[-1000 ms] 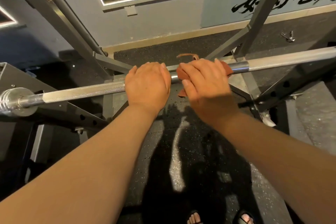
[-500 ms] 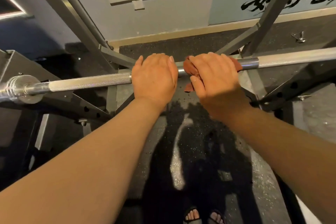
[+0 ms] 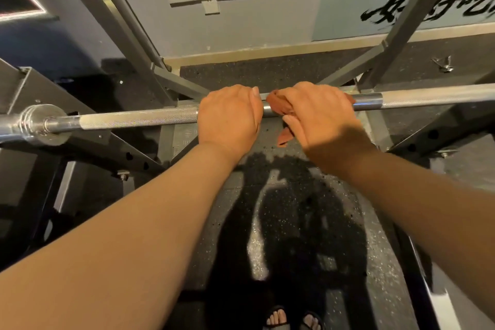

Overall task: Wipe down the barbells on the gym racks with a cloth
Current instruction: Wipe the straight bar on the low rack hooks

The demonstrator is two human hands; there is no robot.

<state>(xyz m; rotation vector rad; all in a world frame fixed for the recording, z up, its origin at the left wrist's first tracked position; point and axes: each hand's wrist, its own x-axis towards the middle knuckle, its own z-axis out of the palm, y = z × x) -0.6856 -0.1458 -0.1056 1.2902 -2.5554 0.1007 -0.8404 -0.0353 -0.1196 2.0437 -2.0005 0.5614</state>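
Fingers (image 3: 254, 100), left hand (image 3: 230, 118): curled over the top of the barbell (image 3: 134, 119), gripping bare knurled steel. The tips are hidden behind the bar.
Fingers, right hand (image 3: 321, 118): wrapped round the bar with the cloth (image 3: 278, 104) bunched under the palm. The thumb is tucked below, and a loose tail of cloth hangs beneath the bar.
Hand spacing: the two hands sit close together, with a short shiny strip of bar showing between them.
Barbell position: lying level across the rack (image 3: 126, 150), running the width of the view. Its collar (image 3: 40, 123) is at far left; the right end runs out of frame.
Barbell handling (judgement): heavy, rigid steel, seated in the rack. You need not lift it, only steady it against rolling. The knurled stretches will grab the cloth; the smooth band near your right hand will let it slide.
Cloth handling (judgement): thin, soft and light. It will bunch or slip off if your grip slackens.
Where to hold: keep your bare hand on the knurl for purchase. Keep the cloth fully encircling the bar so that the underside gets wiped too.
Progress (judgement): mid-bar wiping. The long knurled runs on either side look as though they remain to be done.
Risk: the hanging tail could snag.
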